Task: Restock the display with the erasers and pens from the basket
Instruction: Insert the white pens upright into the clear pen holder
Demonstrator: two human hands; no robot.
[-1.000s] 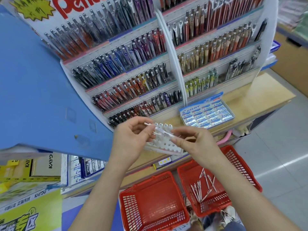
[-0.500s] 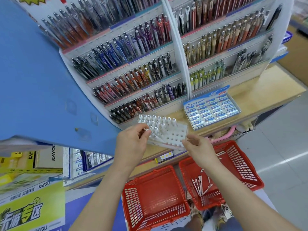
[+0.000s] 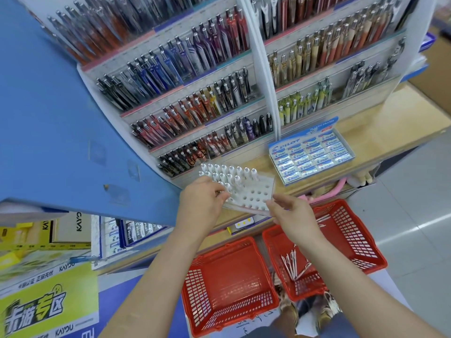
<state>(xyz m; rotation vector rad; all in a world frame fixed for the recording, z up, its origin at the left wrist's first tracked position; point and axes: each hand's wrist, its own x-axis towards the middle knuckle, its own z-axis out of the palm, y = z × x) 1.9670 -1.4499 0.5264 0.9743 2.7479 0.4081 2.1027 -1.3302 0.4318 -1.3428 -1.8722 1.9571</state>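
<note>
Two red baskets on the floor, head view: left basket (image 3: pixel 229 284) with nothing visible inside; right basket (image 3: pixel 351 240) with roughly eight loose pens (image 3: pixel 291 263), white, bunched, long axes running up toward the shelf (image 3: pixel 380 132), and a couple more near its far wall. One white rack (image 3: pixel 256 193) at the shelf's front edge, about fifteen standing pens (image 3: pixel 229 173) upright in its far and left holes, near right holes vacant. One box of erasers (image 3: pixel 312 154) on the shelf to the right of the rack, about twenty packets showing, apparently full. Left hand (image 3: pixel 202 203): fingers curled, pinching what looks like one of the standing pens at the rack's near left corner. Right hand (image 3: pixel 292 215): fingers loosely bent at the rack's near right corner; gripping or merely touching, cannot tell. Judged next: fetch from the right basket, directly below the right hand, the nearer of the two; loose pens to be turned upright for the vacant holes.
</note>
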